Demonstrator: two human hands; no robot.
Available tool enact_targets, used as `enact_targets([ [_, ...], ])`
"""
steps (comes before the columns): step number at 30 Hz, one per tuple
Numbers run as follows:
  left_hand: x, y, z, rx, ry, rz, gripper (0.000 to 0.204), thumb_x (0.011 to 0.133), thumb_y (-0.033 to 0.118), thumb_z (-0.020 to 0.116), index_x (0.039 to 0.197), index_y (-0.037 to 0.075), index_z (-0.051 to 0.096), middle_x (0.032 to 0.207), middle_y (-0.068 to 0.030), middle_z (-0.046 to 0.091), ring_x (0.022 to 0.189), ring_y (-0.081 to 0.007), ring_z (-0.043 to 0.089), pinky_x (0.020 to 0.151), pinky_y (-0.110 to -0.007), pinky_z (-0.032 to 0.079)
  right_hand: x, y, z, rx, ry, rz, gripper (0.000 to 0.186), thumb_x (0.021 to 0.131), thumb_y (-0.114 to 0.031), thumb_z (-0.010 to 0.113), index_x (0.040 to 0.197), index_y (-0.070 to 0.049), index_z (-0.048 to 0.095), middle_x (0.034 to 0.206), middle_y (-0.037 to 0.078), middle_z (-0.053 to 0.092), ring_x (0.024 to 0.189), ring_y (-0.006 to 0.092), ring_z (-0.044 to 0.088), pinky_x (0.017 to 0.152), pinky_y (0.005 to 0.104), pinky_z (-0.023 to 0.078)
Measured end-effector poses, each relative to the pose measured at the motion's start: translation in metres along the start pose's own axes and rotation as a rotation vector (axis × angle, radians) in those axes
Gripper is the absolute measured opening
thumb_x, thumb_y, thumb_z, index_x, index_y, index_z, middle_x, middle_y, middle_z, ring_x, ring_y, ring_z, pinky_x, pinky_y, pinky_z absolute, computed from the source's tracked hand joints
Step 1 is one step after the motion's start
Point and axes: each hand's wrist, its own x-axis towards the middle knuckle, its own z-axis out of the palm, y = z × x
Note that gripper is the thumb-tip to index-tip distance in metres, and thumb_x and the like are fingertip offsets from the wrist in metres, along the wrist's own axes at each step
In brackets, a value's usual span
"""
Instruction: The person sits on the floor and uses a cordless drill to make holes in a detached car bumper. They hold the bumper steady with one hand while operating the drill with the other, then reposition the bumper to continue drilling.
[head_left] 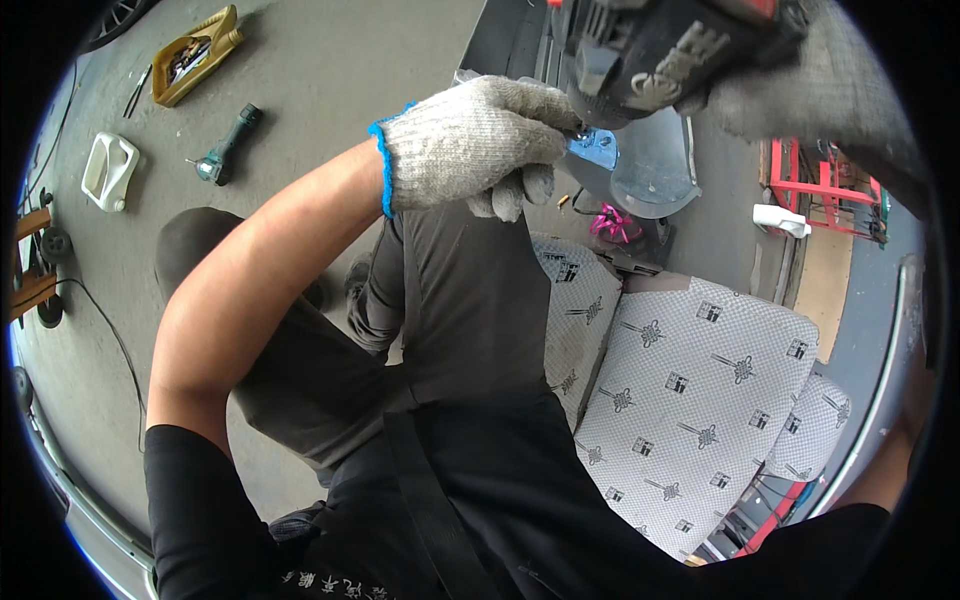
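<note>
My left hand (475, 145), in a whitish knitted glove with a blue cuff, reaches to the upper middle. Its thumb and fingertips are closed at the front end of a black and red cordless power tool (650, 65); what they pinch is too small to make out. My right hand (820, 85), in a similar glove and blurred, grips the power tool from the right; its fingers are partly hidden. Just below the tool's front end is a small blue piece (597, 149). Beside it sits a grey curved panel (655, 170).
Seat cushions in patterned covers (700, 390) lie at my right. Beyond them stand a red metal frame (825, 190) and a white bottle (780, 220). On the left floor are a cut-open yellow jug (222, 40) holding small items, a white jug (122, 160) and a green-black cordless tool (228, 150).
</note>
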Motion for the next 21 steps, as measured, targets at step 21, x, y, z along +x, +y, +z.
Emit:
enact_targets([
  [21, 0.038, -0.039, -0.039, 0.293, 0.259, 0.352, 0.039, 0.085, 0.037, 0.067, 0.101, 0.003, 0.078, 0.090, -0.0178, 0.075, 0.084, -0.0289, 0.073, 0.081, -0.039, 0.057, -0.010, -0.094, -0.005, -0.396, -0.269, 0.347, 0.059, 0.066, -0.013, 0.087, 0.119, -0.002, 0.064, 0.093, 0.015, 0.073, 0.084, 0.0324, 0.073, 0.080, 0.0362, 0.058],
])
